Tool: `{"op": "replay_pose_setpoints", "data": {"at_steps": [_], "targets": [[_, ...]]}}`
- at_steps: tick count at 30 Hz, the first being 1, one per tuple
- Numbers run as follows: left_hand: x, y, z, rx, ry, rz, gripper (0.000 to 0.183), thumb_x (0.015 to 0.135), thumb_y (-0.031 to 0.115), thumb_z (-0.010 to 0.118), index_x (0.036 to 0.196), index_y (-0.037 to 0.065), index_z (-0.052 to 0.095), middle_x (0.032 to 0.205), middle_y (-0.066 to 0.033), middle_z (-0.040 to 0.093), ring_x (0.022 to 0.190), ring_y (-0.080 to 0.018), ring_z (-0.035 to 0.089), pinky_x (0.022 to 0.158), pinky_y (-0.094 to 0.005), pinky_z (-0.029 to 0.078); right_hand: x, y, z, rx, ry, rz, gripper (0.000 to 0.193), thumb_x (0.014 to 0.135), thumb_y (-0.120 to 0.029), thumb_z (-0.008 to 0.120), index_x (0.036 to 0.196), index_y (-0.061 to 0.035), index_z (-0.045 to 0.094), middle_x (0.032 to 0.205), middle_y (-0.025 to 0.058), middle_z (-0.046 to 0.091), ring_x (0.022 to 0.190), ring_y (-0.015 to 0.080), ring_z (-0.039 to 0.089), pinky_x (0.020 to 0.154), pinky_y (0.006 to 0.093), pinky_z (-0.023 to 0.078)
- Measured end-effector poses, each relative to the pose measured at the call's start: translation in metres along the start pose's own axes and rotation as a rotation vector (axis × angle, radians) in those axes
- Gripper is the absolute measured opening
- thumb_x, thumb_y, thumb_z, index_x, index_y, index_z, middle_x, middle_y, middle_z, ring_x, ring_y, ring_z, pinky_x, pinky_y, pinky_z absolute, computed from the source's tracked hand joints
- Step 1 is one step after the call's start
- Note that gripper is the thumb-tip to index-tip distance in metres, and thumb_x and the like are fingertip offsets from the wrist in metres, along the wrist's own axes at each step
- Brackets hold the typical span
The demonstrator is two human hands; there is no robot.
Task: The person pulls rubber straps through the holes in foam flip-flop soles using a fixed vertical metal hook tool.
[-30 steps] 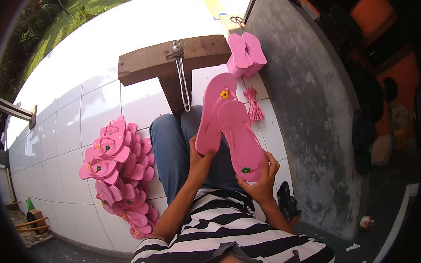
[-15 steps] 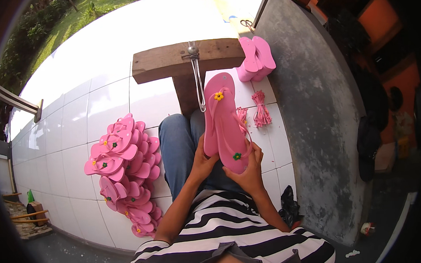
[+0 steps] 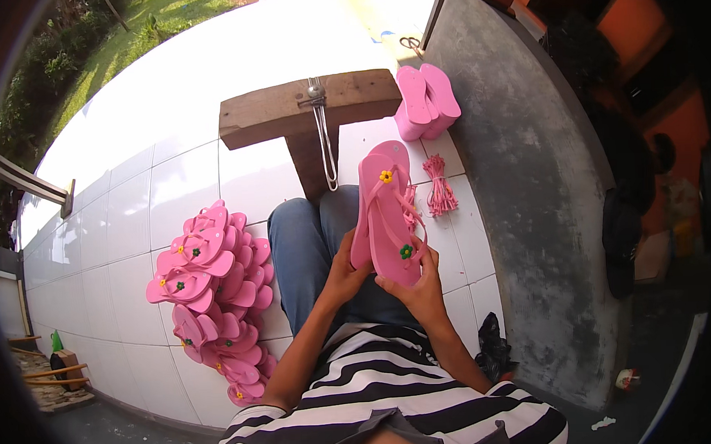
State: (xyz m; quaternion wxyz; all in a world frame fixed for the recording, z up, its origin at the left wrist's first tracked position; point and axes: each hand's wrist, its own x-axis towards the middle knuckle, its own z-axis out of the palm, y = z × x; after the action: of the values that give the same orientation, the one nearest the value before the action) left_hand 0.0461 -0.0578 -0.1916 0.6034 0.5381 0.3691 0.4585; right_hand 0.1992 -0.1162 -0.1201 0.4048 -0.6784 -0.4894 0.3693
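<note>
A pair of pink flip-flops, laid against each other, is held above my lap. One carries a yellow flower on its strap, the other a green one. My left hand grips the left edge near the lower end, its fingers partly hidden beneath the soles. Around the lower right edge, by the green flower, wraps my right hand, its thumb on the upper sole. Beyond my knees stands a T-shaped wooden stand with a metal wire loop hanging from its crossbar.
Finished-looking pink flip-flops lie heaped on the tiles at my left. Right of the stand are stacked pink soles and a bundle of pink straps. Scissors lie farther off. A black plastic bag sits by the grey ledge.
The flip-flop pair has tilted and its upper end has come lower and slightly right. Both hands keep their hold. The whole view has shifted a little.
</note>
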Motion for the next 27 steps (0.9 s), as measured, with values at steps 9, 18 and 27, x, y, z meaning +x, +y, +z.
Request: {"op": "replay_pose_setpoints", "data": {"at_steps": [9,18,27], "targets": [[-0.013,0.02,-0.006,0.036,-0.227,-0.188,0.064,0.091,0.013,0.069,0.145,0.001,0.036,0.132,-0.0093,0.053,0.123,-0.0157,0.049,0.106,-0.0312,0.039,0.044,0.016,-0.004,-0.146,0.125,-0.174,0.098,0.068,-0.023,0.088,0.146,0.0002,0.034,0.137,0.02,0.033,0.13,0.0407,0.033,0.107,0.0488,0.038],[-0.045,0.009,-0.008,-0.189,-0.171,-0.29,0.064,0.092,0.016,0.07,0.145,0.002,0.036,0.133,-0.0076,0.051,0.123,-0.0138,0.047,0.106,-0.0309,0.038,0.038,0.008,0.009,-0.298,0.058,-0.292,0.102,0.067,-0.023,0.088,0.149,-0.0009,0.031,0.135,0.019,0.03,0.128,0.0363,0.039,0.107,0.0451,0.039],[-0.065,0.025,-0.029,-0.425,-0.145,-0.514,0.071,0.082,0.013,0.077,0.141,0.002,0.04,0.126,-0.0062,0.057,0.112,-0.0133,0.057,0.097,-0.0303,0.047,-0.04,0.034,0.034,-0.235,-0.104,-0.392,0.105,0.065,-0.026,0.089,0.146,0.0024,0.029,0.135,0.0234,0.033,0.125,0.042,0.035,0.107,0.05,0.033]]}}
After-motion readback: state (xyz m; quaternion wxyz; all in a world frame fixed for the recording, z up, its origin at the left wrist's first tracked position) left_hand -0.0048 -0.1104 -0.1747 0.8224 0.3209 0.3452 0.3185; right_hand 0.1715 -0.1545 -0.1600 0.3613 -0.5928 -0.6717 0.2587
